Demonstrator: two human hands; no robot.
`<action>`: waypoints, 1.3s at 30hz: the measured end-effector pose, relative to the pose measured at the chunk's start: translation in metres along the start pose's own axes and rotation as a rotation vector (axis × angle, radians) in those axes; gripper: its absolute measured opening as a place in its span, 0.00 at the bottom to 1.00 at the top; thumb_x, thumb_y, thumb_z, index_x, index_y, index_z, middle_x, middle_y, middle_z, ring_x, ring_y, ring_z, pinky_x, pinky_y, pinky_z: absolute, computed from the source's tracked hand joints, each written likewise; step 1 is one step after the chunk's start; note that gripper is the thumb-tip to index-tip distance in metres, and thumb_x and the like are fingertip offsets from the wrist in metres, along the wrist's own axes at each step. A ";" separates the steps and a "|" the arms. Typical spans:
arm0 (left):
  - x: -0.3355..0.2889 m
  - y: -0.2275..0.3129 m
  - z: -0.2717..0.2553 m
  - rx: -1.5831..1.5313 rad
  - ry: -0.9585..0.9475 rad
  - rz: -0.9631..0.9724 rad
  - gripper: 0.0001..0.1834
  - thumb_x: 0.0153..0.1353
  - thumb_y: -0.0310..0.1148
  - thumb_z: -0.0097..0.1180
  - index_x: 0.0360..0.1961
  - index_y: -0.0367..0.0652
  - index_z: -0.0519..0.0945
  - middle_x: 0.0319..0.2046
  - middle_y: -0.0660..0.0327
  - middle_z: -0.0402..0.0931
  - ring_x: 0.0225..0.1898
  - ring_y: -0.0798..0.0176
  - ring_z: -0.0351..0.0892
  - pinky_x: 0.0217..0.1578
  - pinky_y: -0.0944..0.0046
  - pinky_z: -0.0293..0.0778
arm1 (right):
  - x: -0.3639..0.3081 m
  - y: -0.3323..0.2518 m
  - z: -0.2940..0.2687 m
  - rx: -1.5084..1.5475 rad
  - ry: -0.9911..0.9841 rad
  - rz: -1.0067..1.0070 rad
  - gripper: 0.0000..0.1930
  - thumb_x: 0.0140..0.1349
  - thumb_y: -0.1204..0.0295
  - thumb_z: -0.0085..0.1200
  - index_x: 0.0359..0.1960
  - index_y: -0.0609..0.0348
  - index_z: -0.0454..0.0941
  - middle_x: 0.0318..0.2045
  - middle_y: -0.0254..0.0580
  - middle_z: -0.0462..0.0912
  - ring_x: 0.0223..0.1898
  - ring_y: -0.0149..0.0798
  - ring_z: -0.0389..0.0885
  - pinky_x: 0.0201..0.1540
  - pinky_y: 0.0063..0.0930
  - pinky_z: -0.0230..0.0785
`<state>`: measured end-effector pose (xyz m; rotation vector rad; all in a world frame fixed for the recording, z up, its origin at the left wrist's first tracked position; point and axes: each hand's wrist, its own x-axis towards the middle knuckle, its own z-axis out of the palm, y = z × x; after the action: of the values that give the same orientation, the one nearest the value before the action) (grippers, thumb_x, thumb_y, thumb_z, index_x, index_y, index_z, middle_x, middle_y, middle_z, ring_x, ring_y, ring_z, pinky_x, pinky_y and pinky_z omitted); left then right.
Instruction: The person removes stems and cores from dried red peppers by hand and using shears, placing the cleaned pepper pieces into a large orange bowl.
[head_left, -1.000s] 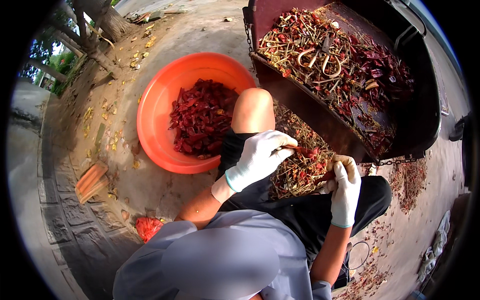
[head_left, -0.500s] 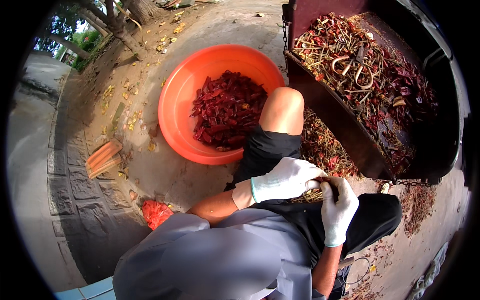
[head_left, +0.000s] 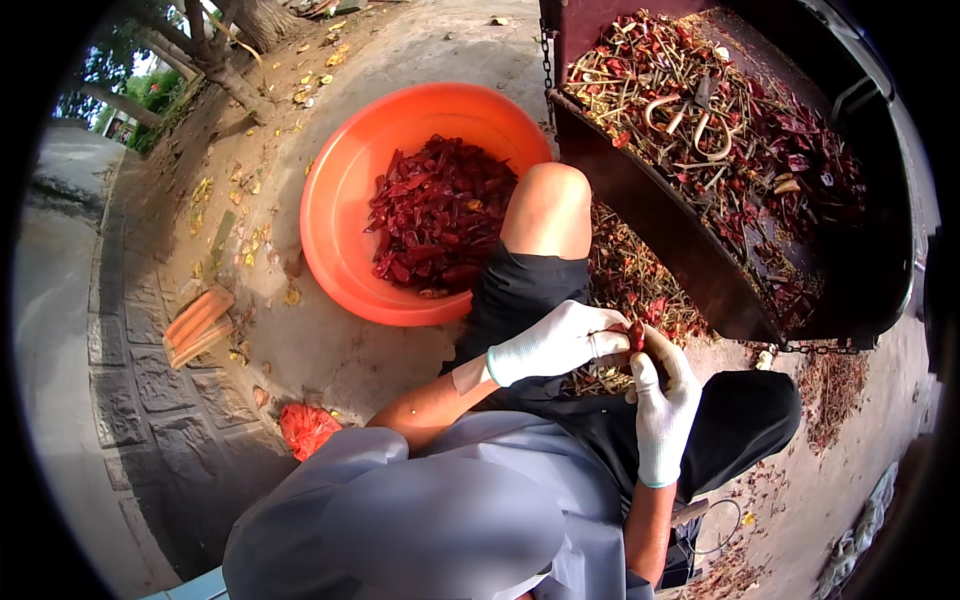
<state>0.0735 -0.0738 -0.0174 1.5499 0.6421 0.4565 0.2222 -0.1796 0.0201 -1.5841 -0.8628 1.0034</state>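
White knitted gloves cover both my hands, which meet above my lap. My left hand (head_left: 558,342) is closed, its thumb and fingertips pinching one side of a small dark red dried chili pepper (head_left: 637,336). From the other side my right hand (head_left: 667,400) holds the same pepper between thumb and fingers. Part of the pepper is hidden by the fingertips. Beyond my left knee, an orange plastic basin (head_left: 330,215) contains a heap of dark red dried chilies (head_left: 435,215).
At the upper right stands a dark red metal bin (head_left: 650,235) with stems, chili scraps and scissors (head_left: 690,125) in it. More stems (head_left: 640,270) litter the ground below its edge. A red plastic bag (head_left: 308,430) and orange bricks (head_left: 198,325) lie at left.
The red chili now shows plainly between my fingertips, where earlier only a dark bit was visible. My hands have shifted slightly, and the whole view has moved a little.
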 end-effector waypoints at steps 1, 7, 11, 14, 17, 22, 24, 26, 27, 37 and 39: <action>0.001 0.002 -0.001 0.072 -0.012 -0.026 0.11 0.68 0.30 0.55 0.44 0.34 0.82 0.35 0.58 0.84 0.37 0.72 0.79 0.41 0.67 0.75 | 0.001 0.005 -0.003 -0.011 -0.005 -0.020 0.13 0.65 0.75 0.59 0.50 0.64 0.81 0.35 0.32 0.78 0.26 0.21 0.71 0.27 0.15 0.65; 0.005 -0.007 0.007 -0.196 -0.045 -0.048 0.11 0.67 0.28 0.57 0.47 0.34 0.81 0.38 0.63 0.83 0.39 0.73 0.79 0.43 0.68 0.76 | -0.002 0.000 -0.012 0.238 -0.077 0.104 0.10 0.62 0.77 0.60 0.44 0.65 0.78 0.36 0.34 0.79 0.30 0.23 0.74 0.35 0.15 0.68; 0.007 0.001 0.006 -0.278 -0.053 -0.107 0.11 0.68 0.28 0.57 0.49 0.35 0.80 0.40 0.64 0.82 0.42 0.75 0.77 0.45 0.70 0.75 | 0.004 0.015 -0.006 0.233 -0.039 0.076 0.12 0.61 0.77 0.61 0.45 0.64 0.76 0.32 0.32 0.78 0.29 0.22 0.73 0.32 0.15 0.68; 0.011 -0.013 0.012 -0.251 -0.002 -0.084 0.11 0.67 0.28 0.58 0.49 0.34 0.80 0.41 0.64 0.81 0.42 0.75 0.77 0.44 0.70 0.75 | 0.002 0.012 -0.001 0.160 0.018 0.117 0.11 0.61 0.77 0.62 0.43 0.65 0.77 0.31 0.31 0.78 0.29 0.23 0.75 0.35 0.17 0.71; 0.014 -0.015 0.018 -0.159 0.060 -0.031 0.12 0.64 0.26 0.59 0.48 0.33 0.80 0.40 0.63 0.81 0.40 0.73 0.78 0.42 0.70 0.76 | 0.001 0.014 0.001 0.002 0.147 0.011 0.10 0.59 0.77 0.63 0.41 0.64 0.79 0.30 0.32 0.80 0.28 0.26 0.77 0.36 0.19 0.73; 0.007 0.014 0.017 0.089 0.326 0.201 0.10 0.59 0.23 0.63 0.42 0.33 0.83 0.35 0.61 0.80 0.32 0.73 0.80 0.35 0.72 0.75 | 0.004 0.014 -0.005 -0.561 0.363 -0.398 0.10 0.55 0.77 0.66 0.37 0.58 0.80 0.31 0.39 0.82 0.28 0.34 0.81 0.34 0.23 0.73; 0.002 0.022 0.017 0.150 0.243 0.171 0.09 0.57 0.24 0.65 0.39 0.33 0.84 0.34 0.61 0.81 0.28 0.74 0.79 0.30 0.73 0.74 | 0.004 0.014 -0.005 -0.719 0.387 -0.453 0.10 0.54 0.77 0.66 0.37 0.56 0.80 0.31 0.39 0.80 0.28 0.39 0.81 0.32 0.27 0.73; 0.003 0.023 0.023 0.265 0.223 0.232 0.10 0.57 0.27 0.67 0.38 0.33 0.84 0.33 0.59 0.81 0.28 0.73 0.80 0.27 0.73 0.73 | 0.003 0.015 -0.004 -0.815 0.370 -0.495 0.12 0.52 0.78 0.65 0.38 0.53 0.79 0.31 0.38 0.80 0.29 0.43 0.81 0.31 0.31 0.72; 0.004 0.019 0.026 0.273 0.243 0.244 0.10 0.57 0.28 0.67 0.37 0.33 0.84 0.32 0.59 0.81 0.27 0.73 0.79 0.26 0.72 0.73 | 0.001 0.012 -0.002 -0.853 0.360 -0.502 0.13 0.51 0.78 0.65 0.39 0.53 0.79 0.31 0.38 0.80 0.29 0.43 0.81 0.31 0.31 0.73; 0.003 0.011 0.021 -0.029 0.126 -0.048 0.10 0.61 0.31 0.62 0.27 0.35 0.79 0.19 0.61 0.73 0.21 0.72 0.72 0.24 0.67 0.68 | -0.004 0.014 0.000 -0.493 0.289 -0.299 0.10 0.54 0.81 0.65 0.38 0.60 0.81 0.31 0.39 0.83 0.28 0.33 0.82 0.34 0.23 0.75; 0.001 0.014 0.014 -0.124 0.046 -0.171 0.10 0.64 0.31 0.60 0.30 0.35 0.81 0.24 0.67 0.76 0.25 0.77 0.74 0.27 0.74 0.69 | -0.004 0.015 -0.001 -0.373 0.244 -0.239 0.10 0.54 0.82 0.64 0.39 0.62 0.81 0.30 0.39 0.82 0.28 0.30 0.81 0.34 0.21 0.74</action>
<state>0.0851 -0.0843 -0.0051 1.3585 0.7615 0.3954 0.2226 -0.1870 0.0065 -1.8164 -1.0803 0.4843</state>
